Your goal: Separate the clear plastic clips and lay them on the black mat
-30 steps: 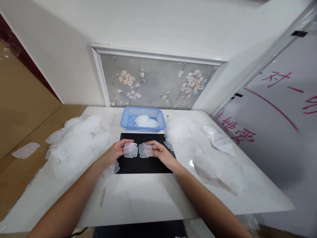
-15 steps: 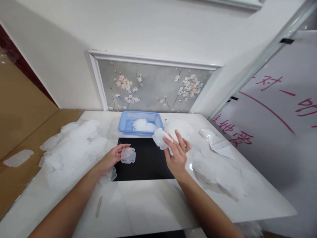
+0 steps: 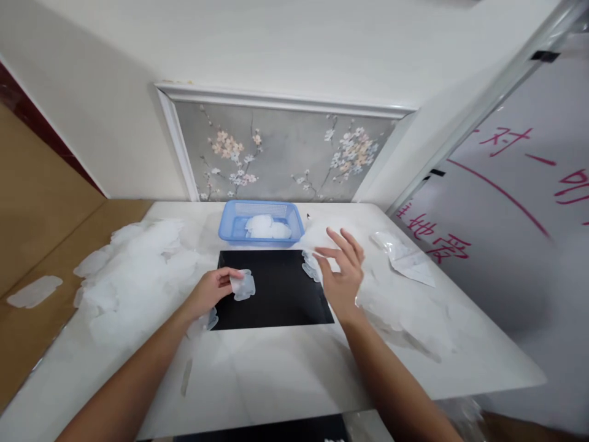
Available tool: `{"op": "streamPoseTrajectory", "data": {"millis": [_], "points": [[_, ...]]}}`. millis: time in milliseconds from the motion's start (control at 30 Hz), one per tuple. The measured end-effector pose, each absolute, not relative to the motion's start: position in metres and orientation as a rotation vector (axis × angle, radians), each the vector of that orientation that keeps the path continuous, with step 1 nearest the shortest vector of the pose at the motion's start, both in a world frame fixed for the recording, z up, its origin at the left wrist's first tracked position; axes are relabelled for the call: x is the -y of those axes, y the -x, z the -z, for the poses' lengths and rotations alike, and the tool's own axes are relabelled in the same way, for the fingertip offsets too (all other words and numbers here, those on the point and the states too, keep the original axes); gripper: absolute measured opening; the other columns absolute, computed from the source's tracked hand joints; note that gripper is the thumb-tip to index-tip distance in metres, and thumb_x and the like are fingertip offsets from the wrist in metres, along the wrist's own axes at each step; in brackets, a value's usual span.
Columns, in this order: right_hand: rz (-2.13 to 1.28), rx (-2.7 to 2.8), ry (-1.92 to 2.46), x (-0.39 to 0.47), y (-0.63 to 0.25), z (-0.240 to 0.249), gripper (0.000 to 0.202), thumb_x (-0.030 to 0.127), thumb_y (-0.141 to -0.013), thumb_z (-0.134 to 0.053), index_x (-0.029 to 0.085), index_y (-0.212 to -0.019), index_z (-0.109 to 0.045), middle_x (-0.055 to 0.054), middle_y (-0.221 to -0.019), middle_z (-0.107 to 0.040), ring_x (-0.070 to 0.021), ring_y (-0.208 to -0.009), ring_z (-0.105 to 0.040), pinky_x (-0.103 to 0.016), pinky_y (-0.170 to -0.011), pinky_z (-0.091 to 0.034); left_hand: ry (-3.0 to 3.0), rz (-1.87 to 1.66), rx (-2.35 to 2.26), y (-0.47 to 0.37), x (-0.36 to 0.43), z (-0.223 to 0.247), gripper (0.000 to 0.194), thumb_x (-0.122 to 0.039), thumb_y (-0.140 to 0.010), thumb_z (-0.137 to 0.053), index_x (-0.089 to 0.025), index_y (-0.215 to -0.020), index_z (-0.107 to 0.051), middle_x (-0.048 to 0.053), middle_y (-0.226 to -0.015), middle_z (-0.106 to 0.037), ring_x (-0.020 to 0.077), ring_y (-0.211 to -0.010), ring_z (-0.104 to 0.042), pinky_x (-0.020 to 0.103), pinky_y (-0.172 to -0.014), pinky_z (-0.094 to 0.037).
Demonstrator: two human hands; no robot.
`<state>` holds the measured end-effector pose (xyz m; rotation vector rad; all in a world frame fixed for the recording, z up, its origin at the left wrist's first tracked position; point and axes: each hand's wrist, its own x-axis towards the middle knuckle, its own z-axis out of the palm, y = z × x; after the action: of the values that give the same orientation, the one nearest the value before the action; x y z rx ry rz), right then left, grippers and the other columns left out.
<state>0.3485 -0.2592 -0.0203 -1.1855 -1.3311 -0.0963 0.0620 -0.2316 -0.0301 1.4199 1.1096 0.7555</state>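
My left hand [image 3: 212, 291] pinches a small translucent plastic sheet with notched edges [image 3: 243, 285] over the left part of a black mat [image 3: 276, 294]. More such sheets [image 3: 212, 319] lie under that wrist at the mat's left edge. My right hand [image 3: 343, 270] has its fingers apart and holds nothing that I can see. Its thumb and index finger are close to translucent sheets [image 3: 310, 266] at the mat's far right corner; the hand partly hides what lies behind it.
Beyond the mat stands a blue plastic basket [image 3: 225, 230] with several sheets inside. A large heap of sheets [image 3: 133, 276] covers the table's left side, another pile [image 3: 414, 316] the right. A clear plastic bag [image 3: 405, 258] lies at far right. A whiteboard [image 3: 515, 245] borders the right.
My right hand has let go of a translucent sheet and shifted slightly right, its fingers spreading. My left hand has carried its sheet slightly right and tilted it.
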Motion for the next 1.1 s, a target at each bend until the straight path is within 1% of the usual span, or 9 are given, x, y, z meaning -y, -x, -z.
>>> {"op": "streamPoseTrajectory", "data": {"millis": [100, 200, 300, 433, 567, 800, 900, 1000, 1100], "points": [[-0.782, 1.2, 1.11, 0.26, -0.33, 0.028, 0.027, 0.045, -0.082, -0.067, 0.021, -0.074, -0.056, -0.011, -0.12, -0.068, -0.0305, -0.114, -0.061, -0.047, -0.094, -0.047, -1.497, -0.851, -1.199, -0.064, 0.233, 0.03, 0.033, -0.049, -0.07, -0.075, -0.018, -0.069, -0.064, 0.01, -0.109, -0.072, 0.0258, -0.099, -0.066, 0.038, -0.092, -0.051], [-1.55, 0.898, 0.927, 0.26, -0.312, 0.04, 0.034, 0.046, -0.073, -0.078, 0.022, -0.086, -0.058, -0.008, -0.1, -0.073, -0.0259, -0.092, -0.068, -0.042, -0.081, -0.053, -1.316, -0.94, -1.182, -0.064, 0.234, 0.028, 0.04, -0.055, -0.072, -0.073, -0.019, -0.071, -0.058, 0.003, -0.083, -0.07, 0.0203, -0.082, -0.066, 0.033, -0.079, -0.054], [-1.838, 0.689, 0.808, 0.26, -0.304, 0.047, 0.036, 0.038, -0.068, -0.084, 0.021, -0.091, -0.063, -0.004, -0.095, -0.072, -0.0193, -0.084, -0.068, -0.038, -0.082, -0.054, -1.047, -0.999, -1.139, -0.065, 0.236, 0.025, 0.041, -0.052, -0.069, -0.079, -0.019, -0.083, -0.059, 0.002, -0.083, -0.071, 0.0194, -0.082, -0.068, 0.032, -0.078, -0.056], [-1.916, 0.604, 0.756, 0.26, -0.305, 0.047, 0.031, 0.044, -0.077, -0.077, 0.02, -0.093, -0.066, -0.004, -0.093, -0.072, -0.0177, -0.082, -0.068, -0.036, -0.083, -0.055, -0.876, -1.002, -1.087, -0.066, 0.235, 0.022, 0.037, -0.036, -0.07, -0.082, -0.02, -0.095, -0.06, 0.005, -0.095, -0.075, 0.0211, -0.091, -0.071, 0.034, -0.083, -0.058], [-1.911, 0.639, 0.776, 0.258, -0.307, 0.047, 0.032, 0.049, -0.083, -0.07, 0.02, -0.096, -0.066, -0.005, -0.094, -0.072, -0.0213, -0.092, -0.069, -0.038, -0.085, -0.054, -0.793, -1.017, -1.061, -0.067, 0.233, 0.022, 0.02, -0.033, -0.086, -0.066, -0.017, -0.097, -0.064, 0.008, -0.093, -0.076, 0.0225, -0.092, -0.073, 0.037, -0.085, -0.058], [-1.769, 0.793, 0.835, 0.262, -0.305, 0.051, 0.033, 0.039, -0.07, -0.082, 0.021, -0.09, -0.062, -0.005, -0.099, -0.073, -0.0221, -0.091, -0.069, -0.039, -0.084, -0.054, -0.703, -0.98, -1.066, -0.068, 0.233, 0.021, 0.028, -0.031, -0.1, -0.043, -0.014, -0.101, -0.065, 0.012, -0.099, -0.076, 0.0231, -0.093, -0.073, 0.039, -0.087, -0.058], [-1.286, 1.037, 0.949, 0.268, -0.306, 0.045, 0.028, 0.046, -0.082, -0.071, 0.022, -0.089, -0.058, -0.005, -0.095, -0.074, -0.0228, -0.089, -0.07, -0.041, -0.083, -0.055, -0.685, -0.986, -1.064, -0.068, 0.233, 0.021, 0.029, -0.031, -0.101, -0.038, -0.015, -0.098, -0.062, 0.011, -0.096, -0.076, 0.0227, -0.089, -0.073, 0.04, -0.085, -0.058], [-0.593, 1.242, 0.912, 0.273, -0.311, 0.037, 0.017, 0.04, -0.095, -0.055, 0.024, -0.098, -0.055, -0.008, -0.113, -0.072, -0.0241, -0.109, -0.067, -0.046, -0.096, -0.051, -0.667, -0.992, -1.065, -0.069, 0.233, 0.022, 0.029, -0.033, -0.102, -0.037, -0.016, -0.097, -0.06, 0.011, -0.092, -0.076, 0.0224, -0.085, -0.074, 0.04, -0.085, -0.058], [-0.245, 1.333, 0.845, 0.274, -0.318, 0.034, 0.01, 0.034, -0.098, -0.048, 0.024, -0.1, -0.051, -0.009, -0.121, -0.07, -0.0241, -0.122, -0.061, -0.051, -0.105, -0.044, -0.672, -0.98, -1.056, -0.069, 0.234, 0.022, 0.031, -0.035, -0.102, -0.035, -0.016, -0.1, -0.06, 0.011, -0.092, -0.075, 0.0223, -0.086, -0.073, 0.04, -0.086, -0.057]]}}
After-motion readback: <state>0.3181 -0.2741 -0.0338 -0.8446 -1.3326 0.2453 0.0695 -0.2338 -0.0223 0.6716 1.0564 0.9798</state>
